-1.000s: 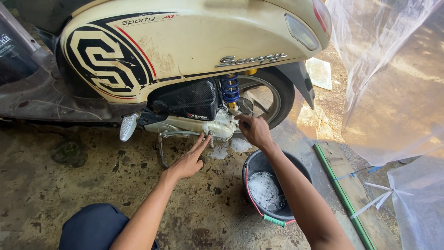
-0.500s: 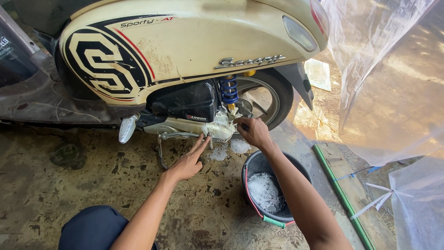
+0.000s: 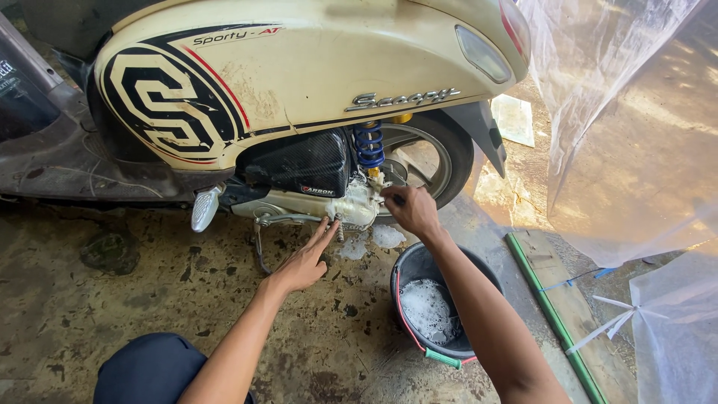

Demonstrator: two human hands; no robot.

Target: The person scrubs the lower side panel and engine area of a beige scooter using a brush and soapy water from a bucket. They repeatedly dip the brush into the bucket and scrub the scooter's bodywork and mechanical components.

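Little had moved since the earlier frame: both hands had stayed at the underside of the scooter (image 3: 299,82), the view having only drifted slightly.

That scooter, cream-bodied with a bold black emblem on its side panel, filled the upper part of the view and stood on a stained, wet concrete floor (image 3: 90,322). Right of the scooter hung clear plastic sheeting (image 3: 628,127), and below that sheeting a green-edged wooden plank (image 3: 557,299) lay on the ground, running away from the scooter's rear wheel (image 3: 430,161). Just below the rear wheel sat a dark bucket (image 3: 407,265) with a red handle, holding soapy foam. Under the scooter's body, the pale engine casing (image 3: 340,203) carried suds, and more foam (image 3: 374,241) lay on the floor right beneath it. A blue coil spring (image 3: 369,144) stood above the casing, beside the wheel.

The right hand (image 3: 411,211) was at the rear end of the casing, between the spring and the wheel, its grip closed around something small and dark; what it held could not be told. The left hand (image 3: 303,262) lay lower, under the scooter, its grip open, fingers stretched flat with the fingertips (image 3: 329,224) reaching up to the casing's lower edge by the metal stand (image 3: 262,236). A dark-clad knee (image 3: 149,366) showed at the bottom edge, well away from the scooter.
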